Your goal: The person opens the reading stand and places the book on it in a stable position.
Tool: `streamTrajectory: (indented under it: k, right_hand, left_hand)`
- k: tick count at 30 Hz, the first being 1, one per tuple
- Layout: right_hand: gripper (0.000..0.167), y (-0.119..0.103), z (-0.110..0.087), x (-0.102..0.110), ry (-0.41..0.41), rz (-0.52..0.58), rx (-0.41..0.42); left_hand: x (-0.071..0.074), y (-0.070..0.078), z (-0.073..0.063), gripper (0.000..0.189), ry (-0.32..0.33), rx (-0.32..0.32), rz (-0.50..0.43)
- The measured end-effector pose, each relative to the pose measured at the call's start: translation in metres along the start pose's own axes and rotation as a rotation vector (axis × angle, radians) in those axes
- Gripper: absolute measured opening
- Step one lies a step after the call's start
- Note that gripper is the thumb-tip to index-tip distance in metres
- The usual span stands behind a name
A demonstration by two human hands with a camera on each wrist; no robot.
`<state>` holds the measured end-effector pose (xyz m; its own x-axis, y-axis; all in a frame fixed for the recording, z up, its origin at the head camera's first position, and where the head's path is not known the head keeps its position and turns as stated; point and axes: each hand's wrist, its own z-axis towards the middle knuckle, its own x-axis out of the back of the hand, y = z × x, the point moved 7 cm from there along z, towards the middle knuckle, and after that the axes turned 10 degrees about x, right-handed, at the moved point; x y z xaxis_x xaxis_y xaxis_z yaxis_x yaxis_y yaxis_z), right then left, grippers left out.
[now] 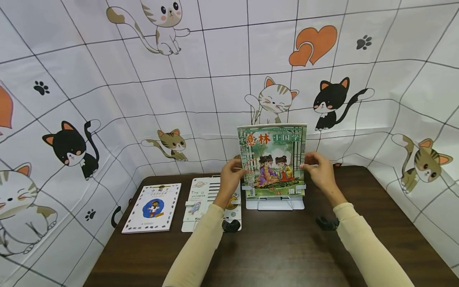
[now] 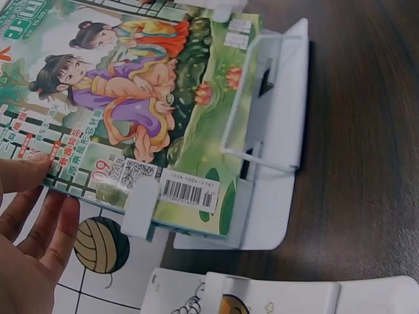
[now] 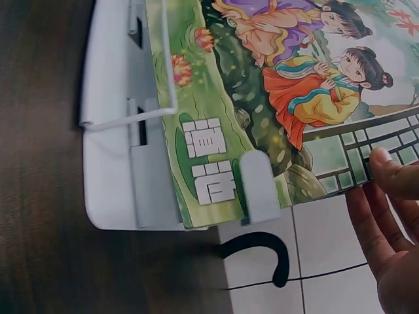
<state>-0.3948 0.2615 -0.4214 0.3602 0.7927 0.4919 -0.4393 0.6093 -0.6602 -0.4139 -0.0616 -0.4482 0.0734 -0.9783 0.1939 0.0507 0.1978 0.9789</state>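
A green magazine (image 1: 274, 153) with two illustrated children on its cover stands upright, leaning back slightly, on a white book stand (image 1: 252, 204). Its left edge is pinched by my left hand (image 1: 229, 179), thumb on the cover and fingers at the edge. My right hand (image 1: 321, 175) pinches the opposite edge in the same way. White side clips (image 2: 143, 206) overlap the cover's lower sides, seen in both wrist views. A wire holder (image 3: 131, 119) crosses in front of the magazine's bottom. The magazine hides most of the stand's back.
Left of the magazine is a second white stand (image 1: 195, 197) printed "Tiny universe", partly behind my left arm. A white book (image 1: 152, 207) with a blue oval picture lies on the dark wooden table (image 1: 272, 247) farther left. A cat-printed cloth (image 1: 229, 95) hangs behind.
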Motion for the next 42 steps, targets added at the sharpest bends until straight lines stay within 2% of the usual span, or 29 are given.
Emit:
streamTrajectory:
  k: [6, 10, 15, 21, 30, 35, 42]
  right_hand:
    - [0.03, 0.005, -0.008, -0.003, 0.011, -0.043, -0.007]
    - [0.029, 0.007, -0.012, -0.007, 0.011, -0.057, -0.017]
    - [0.032, 0.009, -0.014, -0.011, 0.011, -0.033, -0.029]
    - [0.036, 0.011, -0.015, -0.016, 0.003, -0.002, -0.066]
    - [0.033, 0.015, -0.023, -0.019, 0.005, -0.045, -0.084]
    - [0.032, 0.017, -0.026, -0.019, 0.002, -0.045, -0.088]
    - [0.033, 0.021, -0.027, -0.018, -0.001, -0.037, -0.091]
  left_hand:
    - [0.001, -0.002, -0.001, 0.039, 0.008, -0.02, 0.021]
    - [0.002, -0.006, -0.001, 0.04, 0.008, -0.003, 0.024]
    - [0.002, -0.009, 0.0, 0.04, 0.004, 0.01, 0.02]
    - [0.003, -0.008, 0.001, 0.038, 0.01, -0.003, -0.001]
    - [0.005, -0.015, -0.003, 0.023, 0.049, -0.005, -0.016]
    - [0.004, -0.018, -0.005, 0.02, 0.037, -0.004, -0.037]
    - [0.0, -0.018, -0.006, 0.018, 0.027, -0.005, -0.007]
